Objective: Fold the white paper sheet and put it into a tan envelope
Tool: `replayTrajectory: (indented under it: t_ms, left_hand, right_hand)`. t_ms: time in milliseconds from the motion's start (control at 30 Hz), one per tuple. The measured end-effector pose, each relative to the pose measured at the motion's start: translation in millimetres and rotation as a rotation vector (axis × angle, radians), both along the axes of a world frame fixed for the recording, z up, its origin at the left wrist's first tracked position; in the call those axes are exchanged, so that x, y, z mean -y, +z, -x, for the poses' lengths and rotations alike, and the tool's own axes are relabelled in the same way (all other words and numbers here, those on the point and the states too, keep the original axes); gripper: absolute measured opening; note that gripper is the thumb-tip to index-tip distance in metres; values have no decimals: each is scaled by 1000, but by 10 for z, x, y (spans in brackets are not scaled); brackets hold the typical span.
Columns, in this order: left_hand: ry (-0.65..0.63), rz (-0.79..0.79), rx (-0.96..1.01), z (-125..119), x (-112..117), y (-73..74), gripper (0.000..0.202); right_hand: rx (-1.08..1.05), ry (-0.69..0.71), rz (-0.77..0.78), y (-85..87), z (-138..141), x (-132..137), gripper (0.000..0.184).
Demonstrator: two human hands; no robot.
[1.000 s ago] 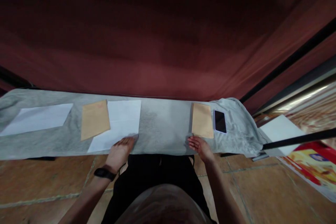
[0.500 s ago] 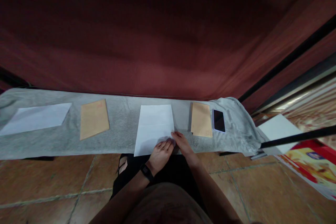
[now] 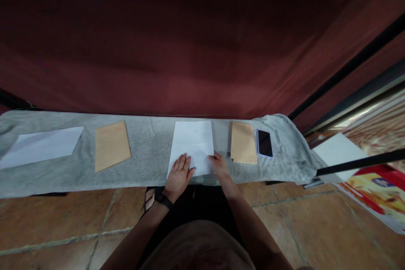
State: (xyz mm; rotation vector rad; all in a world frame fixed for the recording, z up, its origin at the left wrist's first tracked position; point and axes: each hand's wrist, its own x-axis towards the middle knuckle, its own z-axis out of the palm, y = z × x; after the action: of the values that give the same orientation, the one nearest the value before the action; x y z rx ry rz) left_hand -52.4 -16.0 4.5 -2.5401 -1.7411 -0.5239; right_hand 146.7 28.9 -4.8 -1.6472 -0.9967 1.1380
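Note:
A white sheet of paper (image 3: 193, 133) with a faint crease across it lies before me at the middle of the cloth-covered bench. My left hand (image 3: 179, 178), wearing a dark wristband, rests flat on the sheet's lower left part with its fingers stretched out. At the paper's right edge is my right hand (image 3: 219, 167), its fingers closed in a pinch on that edge. To the right of this hand lie brown paper envelopes (image 3: 243, 142), stacked slightly out of line.
Farther right is a phone (image 3: 265, 143) with a dark screen. On the left lie another brown envelope (image 3: 112, 147) and more white paper (image 3: 42, 147). A red curtain (image 3: 190, 71) hangs behind the grey cloth (image 3: 148, 152). A black bar (image 3: 357, 163) crosses the right side.
My left hand has moved left from the lower right corner of the sheet and flattened out. The paper has shifted slightly right and away from me. My right hand stays at its right edge.

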Motion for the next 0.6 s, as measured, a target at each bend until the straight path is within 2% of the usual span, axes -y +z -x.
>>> replayTrajectory:
  t_ms: [100, 200, 267, 400, 500, 600]
  left_hand:
    - [14, 7, -3, -39, 61, -73, 54]
    - [40, 13, 16, -128, 50, -119, 56]
    - [30, 26, 32, -206, -18, -157, 56]
    - [-36, 76, 20, -319, -216, -242, 60]
    - [14, 95, 3, -270, -325, -257, 61]
    - [127, 81, 20, -119, -362, -228, 59]
  right_hand:
    - [107, 4, -12, 57, -103, 5, 12]
    - [416, 2, -150, 104, -60, 53, 35]
    - [561, 76, -279, 106, 107, 78, 41]
    - [551, 316, -435, 35, 544, 86, 45]
    - [737, 384, -490, -27, 634, 93, 45]
    - [951, 420, -492, -69, 482, 105, 47]
